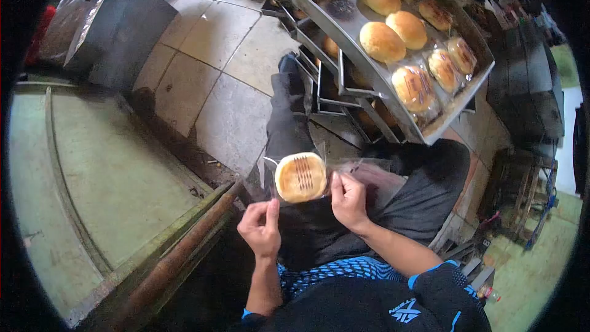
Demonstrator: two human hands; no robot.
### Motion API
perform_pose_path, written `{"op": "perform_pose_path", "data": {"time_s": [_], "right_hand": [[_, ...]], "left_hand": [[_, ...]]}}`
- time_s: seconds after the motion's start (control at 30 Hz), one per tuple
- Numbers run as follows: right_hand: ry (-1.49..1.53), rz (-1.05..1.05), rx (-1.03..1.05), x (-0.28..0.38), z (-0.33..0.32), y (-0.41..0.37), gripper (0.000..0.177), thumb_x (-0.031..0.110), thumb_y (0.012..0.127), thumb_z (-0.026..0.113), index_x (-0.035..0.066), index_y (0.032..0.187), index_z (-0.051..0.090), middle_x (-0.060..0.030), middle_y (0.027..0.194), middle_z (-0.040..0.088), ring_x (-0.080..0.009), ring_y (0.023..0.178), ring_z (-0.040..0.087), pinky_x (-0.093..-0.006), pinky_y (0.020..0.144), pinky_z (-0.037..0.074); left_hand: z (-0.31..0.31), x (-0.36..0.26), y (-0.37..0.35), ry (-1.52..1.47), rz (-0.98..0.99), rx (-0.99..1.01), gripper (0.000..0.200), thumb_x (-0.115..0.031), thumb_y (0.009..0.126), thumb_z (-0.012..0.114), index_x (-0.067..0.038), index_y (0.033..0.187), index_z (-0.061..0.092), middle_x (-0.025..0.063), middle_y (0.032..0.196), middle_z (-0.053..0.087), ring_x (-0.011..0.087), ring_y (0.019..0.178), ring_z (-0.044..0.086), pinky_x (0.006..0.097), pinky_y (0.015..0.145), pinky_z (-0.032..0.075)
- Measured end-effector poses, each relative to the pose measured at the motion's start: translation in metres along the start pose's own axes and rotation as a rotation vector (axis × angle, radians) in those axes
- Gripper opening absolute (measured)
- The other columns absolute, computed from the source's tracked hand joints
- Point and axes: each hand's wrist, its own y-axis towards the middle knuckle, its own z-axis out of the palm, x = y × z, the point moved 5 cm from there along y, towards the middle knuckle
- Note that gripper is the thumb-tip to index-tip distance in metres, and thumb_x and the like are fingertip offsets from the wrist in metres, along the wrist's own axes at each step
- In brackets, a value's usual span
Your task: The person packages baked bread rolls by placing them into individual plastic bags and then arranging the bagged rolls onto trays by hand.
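A round golden bun (301,176) with dark stripes on its top sits inside a clear plastic bag (324,154), held above my lap. My left hand (261,227) is closed, its thumb and fingertips pinching the bag's lower left side. On the other side, my right hand (349,200) is also closed, gripping the bag's right edge beside the bun. More clear plastic bags (384,185) lie on my thigh, just beyond the right hand.
A metal tray (369,64) at upper right carries several buns, some wrapped in plastic. It rests on stacked trays (329,83) holding more buns. At left stands a pale green surface (123,190) with a rusty pipe (178,252) along its edge. Tiled floor (227,107) lies ahead.
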Motion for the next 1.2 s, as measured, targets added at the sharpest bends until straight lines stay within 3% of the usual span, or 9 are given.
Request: {"op": "perform_pose_path", "data": {"time_s": [0.1, 0.3, 0.37, 0.43, 0.5, 0.77, 0.97, 1.13, 1.2], "right_hand": [[-0.125, -0.12, 0.073, -0.008, -0.008, 0.011, 0.032, 0.019, 0.096, 0.065, -0.001, 0.071, 0.067, -0.0128, 0.062, 0.058, -0.0262, 0.055, 0.06, -0.0406, 0.054, 0.044], [0.087, -0.617, -0.017, 0.111, -0.042, 0.031, 0.018, 0.014, 0.089, 0.073, 0.0, 0.078, 0.071, -0.0127, 0.083, 0.068, -0.0231, 0.07, 0.065, -0.0334, 0.061, 0.05], [0.153, -0.513, 0.067, 0.077, -0.015, 0.047, 0.023, 0.018, 0.094, 0.07, -0.001, 0.082, 0.068, -0.0111, 0.094, 0.069, -0.0207, 0.077, 0.067, -0.0334, 0.064, 0.051], [0.739, 0.474, 0.547, 0.028, 0.005, 0.048, 0.031, 0.027, 0.099, 0.066, -0.001, 0.109, 0.06, -0.0102, 0.113, 0.066, -0.0194, 0.094, 0.068, -0.0389, 0.071, 0.06], [0.917, 0.734, 0.639, 0.024, -0.002, 0.04, 0.042, 0.024, 0.095, 0.071, 0.001, 0.125, 0.053, -0.012, 0.122, 0.062, -0.0233, 0.103, 0.068, -0.0467, 0.076, 0.064], [0.6, -0.199, 0.381, 0.155, -0.107, 0.114, 0.061, 0.009, 0.081, 0.083, 0.002, 0.134, 0.052, -0.0109, 0.127, 0.064, -0.0195, 0.117, 0.062, -0.0349, 0.104, 0.049], [-0.686, -0.942, -0.027, 0.189, -0.135, 0.238, 0.063, 0.008, 0.069, 0.081, 0.011, 0.129, 0.063, -0.01, 0.134, 0.063, -0.0397, 0.138, 0.046, -0.0477, 0.119, 0.035], [-0.399, -1.136, -0.124, 0.157, -0.127, 0.111, 0.017, 0.003, 0.075, 0.073, 0.003, 0.092, 0.072, -0.0123, 0.091, 0.07, -0.0283, 0.079, 0.068, -0.0384, 0.066, 0.056], [-0.349, -0.87, 0.084, 0.102, -0.118, 0.056, 0.017, 0.005, 0.076, 0.073, 0.005, 0.093, 0.072, -0.011, 0.089, 0.069, -0.0302, 0.081, 0.068, -0.0389, 0.074, 0.056]], "left_hand": [[0.009, -0.006, -0.004, 0.013, 0.232, -0.075, 0.013, -0.005, 0.094, 0.069, 0.004, 0.084, 0.07, 0.008, 0.077, 0.068, 0.0101, 0.066, 0.064, 0.0223, 0.049, 0.05], [-0.008, -0.051, 0.042, -0.092, -0.016, -0.026, 0.012, -0.009, 0.094, 0.07, 0.002, 0.089, 0.069, 0.0085, 0.081, 0.067, 0.014, 0.07, 0.065, 0.0261, 0.058, 0.053], [0.008, -0.069, 0.055, 0.111, 0.173, -0.004, 0.014, -0.011, 0.091, 0.073, 0.001, 0.098, 0.07, 0.0107, 0.096, 0.067, 0.0177, 0.082, 0.066, 0.0292, 0.069, 0.055], [0.026, -0.062, 0.072, 0.149, 0.249, 0.191, 0.036, -0.015, 0.085, 0.08, -0.001, 0.116, 0.068, 0.013, 0.121, 0.063, 0.0232, 0.106, 0.063, 0.0346, 0.086, 0.056], [0.042, -0.054, 0.067, 0.067, 0.252, 0.291, 0.038, -0.018, 0.08, 0.083, -0.005, 0.113, 0.069, 0.0132, 0.114, 0.067, 0.0251, 0.107, 0.063, 0.0339, 0.087, 0.053], [0.049, -0.055, 0.109, -0.464, 0.19, 0.027, 0.048, -0.032, 0.086, 0.07, 0.002, 0.119, 0.06, 0.0142, 0.121, 0.057, 0.0213, 0.112, 0.055, 0.0371, 0.087, 0.05], [0.159, -0.107, 0.05, -0.041, 0.543, 0.558, 0.024, -0.014, 0.085, 0.071, -0.002, 0.105, 0.067, 0.0158, 0.099, 0.064, 0.0322, 0.093, 0.063, 0.0401, 0.085, 0.052], [0.198, -0.032, 0.02, 0.228, 0.54, 0.847, 0.027, -0.008, 0.082, 0.07, -0.005, 0.109, 0.068, 0.0189, 0.103, 0.066, 0.039, 0.095, 0.065, 0.0477, 0.082, 0.056], [0.191, -0.043, 0.021, 0.11, 0.611, 0.803, 0.027, -0.008, 0.081, 0.072, -0.006, 0.108, 0.07, 0.0175, 0.101, 0.068, 0.0386, 0.091, 0.068, 0.0477, 0.076, 0.057]]}}
